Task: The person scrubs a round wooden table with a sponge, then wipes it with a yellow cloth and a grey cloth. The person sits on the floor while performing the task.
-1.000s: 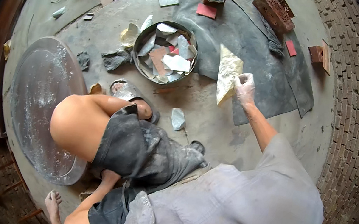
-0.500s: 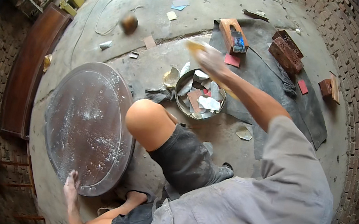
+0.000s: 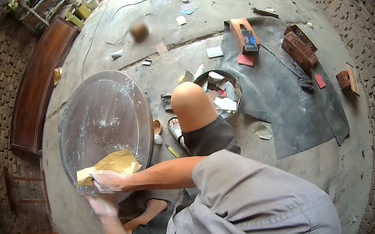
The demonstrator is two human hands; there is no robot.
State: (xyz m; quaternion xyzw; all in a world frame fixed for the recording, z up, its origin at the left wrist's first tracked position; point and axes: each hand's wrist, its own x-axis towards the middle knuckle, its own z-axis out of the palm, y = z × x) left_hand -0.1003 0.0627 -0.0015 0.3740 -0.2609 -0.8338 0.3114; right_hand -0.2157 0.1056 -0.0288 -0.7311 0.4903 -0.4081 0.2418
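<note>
A round dark wooden tabletop (image 3: 101, 109) with a raised rim and streaks of white powder lies in front of me at the left. My right hand (image 3: 112, 182), dusted white, is closed on a creased yellow sheet of sandpaper (image 3: 118, 161) over the near part of the tabletop. Just below it, by the near rim, is my left hand (image 3: 104, 206). Its powdery fingers look stretched out, though slightly blurred, and I see nothing held in them. My bent knee (image 3: 192, 103) rises to the right of the tabletop.
Behind my knee stands a round container (image 3: 240, 83) of sandpaper scraps. A dark mat (image 3: 293, 125) spreads at the right, bearing a wooden box (image 3: 240, 28) with a phone (image 3: 248, 40) and dark reddish blocks (image 3: 298, 53). A long wooden panel (image 3: 39, 90) lies along the left wall.
My right hand has swung from beyond the container down to the tabletop with the yellow sandpaper. My left hand has shifted right along the near rim. A pale rectangular piece now shows beside the mat.
</note>
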